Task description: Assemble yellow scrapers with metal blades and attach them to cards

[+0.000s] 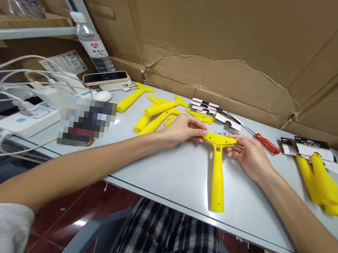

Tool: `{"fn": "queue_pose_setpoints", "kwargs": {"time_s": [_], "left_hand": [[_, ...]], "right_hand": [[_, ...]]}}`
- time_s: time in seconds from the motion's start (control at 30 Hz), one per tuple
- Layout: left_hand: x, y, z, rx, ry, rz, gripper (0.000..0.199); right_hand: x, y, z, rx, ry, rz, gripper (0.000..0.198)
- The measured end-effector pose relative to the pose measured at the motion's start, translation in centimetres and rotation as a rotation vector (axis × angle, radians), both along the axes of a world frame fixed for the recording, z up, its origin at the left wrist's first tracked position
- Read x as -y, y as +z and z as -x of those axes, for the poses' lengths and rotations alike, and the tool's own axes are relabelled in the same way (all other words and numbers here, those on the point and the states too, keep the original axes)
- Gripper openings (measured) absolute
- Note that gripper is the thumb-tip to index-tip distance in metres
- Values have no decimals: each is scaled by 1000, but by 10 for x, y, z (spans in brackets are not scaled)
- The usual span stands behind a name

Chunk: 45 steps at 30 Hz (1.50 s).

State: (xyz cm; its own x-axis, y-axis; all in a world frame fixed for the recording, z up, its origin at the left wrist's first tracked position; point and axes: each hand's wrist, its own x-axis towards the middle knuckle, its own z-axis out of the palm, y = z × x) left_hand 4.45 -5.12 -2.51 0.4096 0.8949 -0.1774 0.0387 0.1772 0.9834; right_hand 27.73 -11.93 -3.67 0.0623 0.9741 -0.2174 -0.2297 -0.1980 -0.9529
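On table (161,172) | yellow scraper (219,164) — handle bodyward, head crosswise | grip: left hand (183,129), right hand (250,155) pinching ends

No words are coming clear: at the worktop's (174,174) back left corner, a bottle label (96,51) is showing a red heart (94,45); a carton sticker (74,60) and right-edge cards (312,143) are bearing blurred print.
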Motion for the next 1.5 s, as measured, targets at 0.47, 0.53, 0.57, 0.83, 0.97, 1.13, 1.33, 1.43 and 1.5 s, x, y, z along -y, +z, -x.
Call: {"fn": "queue_pose_setpoints", "kwargs": {"time_s": [0.47, 0.53, 0.57, 0.83, 0.97, 1.13, 1.33, 1.43, 1.5], "left_hand": [[-1, -1, 0, 13, -1, 16, 17], [-3, -3, 0, 9, -47, 51, 13], [-3, -4, 0, -4, -88, 65, 11], [-5, -10, 3, -43, -173, 65, 12], [-4, -10, 2, -26, -160, 69, 10], [-1, -8, 1, -29, -153, 54, 10], [0, -9, 1, -22, -167, 44, 10], [-1, -11, 1, -26, -167, 42, 9], [-1, -12, 1, -25, -167, 40, 9]], "right_hand": [[4, -2, 0, 39, 18, -16, 52], [4, -2, 0, 36, 13, -24, 51], [3, -2, 0, 35, 11, -28, 51], [4, -2, -1, 42, 40, -36, 56], [5, 2, -2, 59, 76, 4, 52], [6, 6, -2, 109, 106, 81, 48], [6, 2, -2, 81, 95, 46, 52], [6, -1, -4, 66, 95, 25, 55], [5, -2, -4, 67, 95, 16, 55]]}}
